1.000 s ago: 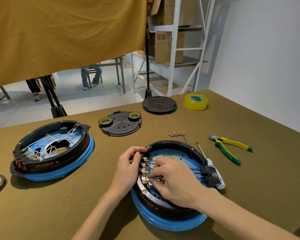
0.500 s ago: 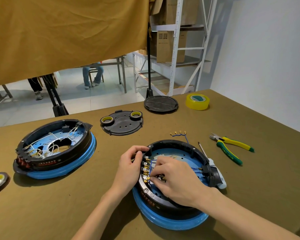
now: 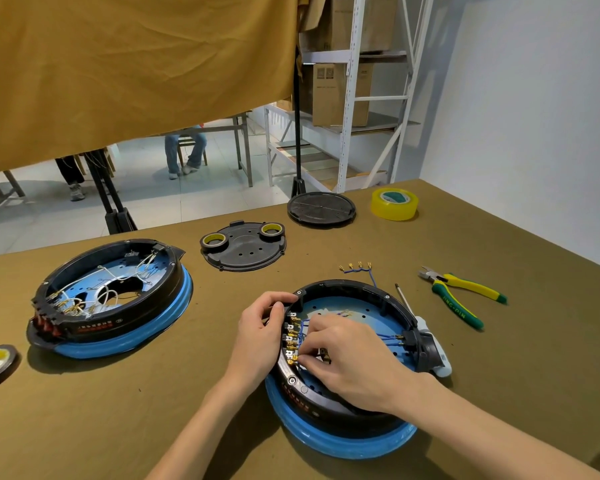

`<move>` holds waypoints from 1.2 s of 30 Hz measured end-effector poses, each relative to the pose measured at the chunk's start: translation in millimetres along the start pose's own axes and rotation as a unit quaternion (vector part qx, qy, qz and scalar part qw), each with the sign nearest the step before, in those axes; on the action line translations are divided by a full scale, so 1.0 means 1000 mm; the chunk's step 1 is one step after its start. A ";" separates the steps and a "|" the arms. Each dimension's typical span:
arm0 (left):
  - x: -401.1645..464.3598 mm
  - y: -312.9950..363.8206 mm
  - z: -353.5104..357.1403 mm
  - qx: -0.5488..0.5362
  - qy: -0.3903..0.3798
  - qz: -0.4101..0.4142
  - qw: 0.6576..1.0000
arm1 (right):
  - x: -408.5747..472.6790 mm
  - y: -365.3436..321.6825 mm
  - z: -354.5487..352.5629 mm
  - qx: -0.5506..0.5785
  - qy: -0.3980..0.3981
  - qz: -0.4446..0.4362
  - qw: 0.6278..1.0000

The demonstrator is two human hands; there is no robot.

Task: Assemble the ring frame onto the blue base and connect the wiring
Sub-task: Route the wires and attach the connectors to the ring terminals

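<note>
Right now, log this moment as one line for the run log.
stage: wiring | left hand: grips ring frame rim | right hand: pinches wire terminal at connector row | blue base: under frame | pliers: untouched

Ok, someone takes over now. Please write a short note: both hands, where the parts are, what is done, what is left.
Left hand grips the black ring frame at its left rim.
Right hand pinches a terminal on the blue wires inside the frame.
Done: the frame sits on the blue base.
Left: finish the connectors; the spare blue wire set lies unused behind.
</note>
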State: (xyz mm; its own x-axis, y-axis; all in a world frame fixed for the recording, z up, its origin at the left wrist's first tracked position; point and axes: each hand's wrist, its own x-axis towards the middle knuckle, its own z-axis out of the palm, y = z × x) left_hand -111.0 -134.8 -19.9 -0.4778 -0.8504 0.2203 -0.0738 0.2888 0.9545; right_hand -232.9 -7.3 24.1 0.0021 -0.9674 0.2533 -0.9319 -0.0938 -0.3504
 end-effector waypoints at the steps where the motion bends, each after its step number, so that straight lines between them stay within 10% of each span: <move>1: -0.001 0.000 0.000 -0.001 0.003 -0.002 1.000 | 0.000 0.000 0.000 0.000 -0.001 -0.003 1.000; 36: 0.001 -0.001 0.004 0.045 0.000 0.013 0.999 | 0.005 -0.003 0.003 0.009 -0.007 -0.006 1.000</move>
State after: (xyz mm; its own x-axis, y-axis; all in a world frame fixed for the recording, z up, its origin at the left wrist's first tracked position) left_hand -115.1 -134.1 -21.5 -0.4809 -0.8422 0.2440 -0.1407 0.3488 0.9266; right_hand -228.6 -12.4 23.6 0.0178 -0.9694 0.2447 -0.9254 -0.1087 -0.3631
